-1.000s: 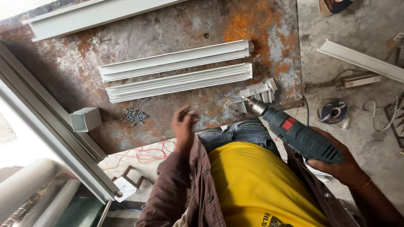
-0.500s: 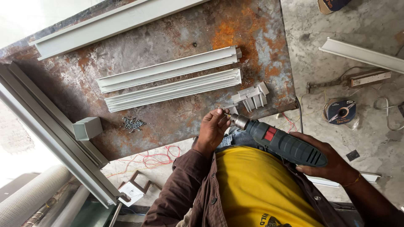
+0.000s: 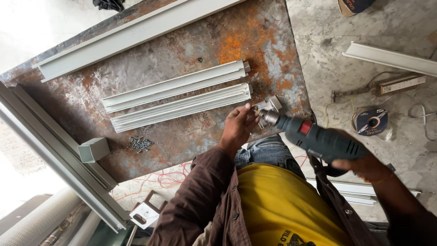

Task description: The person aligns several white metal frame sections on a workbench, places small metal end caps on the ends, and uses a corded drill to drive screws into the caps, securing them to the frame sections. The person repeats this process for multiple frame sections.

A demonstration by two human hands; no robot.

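At the lower centre of the frame, against the yellow shirt (image 3: pixel 282 205), the right hand (image 3: pixel 359 165) is wrapped around the grip of a dark green power drill (image 3: pixel 318 139) that points toward the middle of the frame. The left hand (image 3: pixel 236 127) is closed with its fingertips pinched at the drill's metal chuck (image 3: pixel 268 117), just beside a small grey bracket (image 3: pixel 271 104) at the near edge of the rusty metal table (image 3: pixel 182 45). If the trigger were squeezed while those fingers sit on the chuck, skin could be caught or twisted; the loose brown sleeve close by could also snag. Left of the hand, a small heap of screws (image 3: pixel 140 144) and a short grey box section (image 3: pixel 93 149) lie on the table, and a knock could scatter the screws over the edge. Further up, two pale ribbed profiles (image 3: pixel 177 93) lie side by side, with a longer channel (image 3: pixel 132 36) beyond them. On the concrete floor at right sits a round dark blue reel (image 3: pixel 371 121) with a pale centre label, and at the top right a dark blue and tan package (image 3: pixel 354 5), cut off by the frame.
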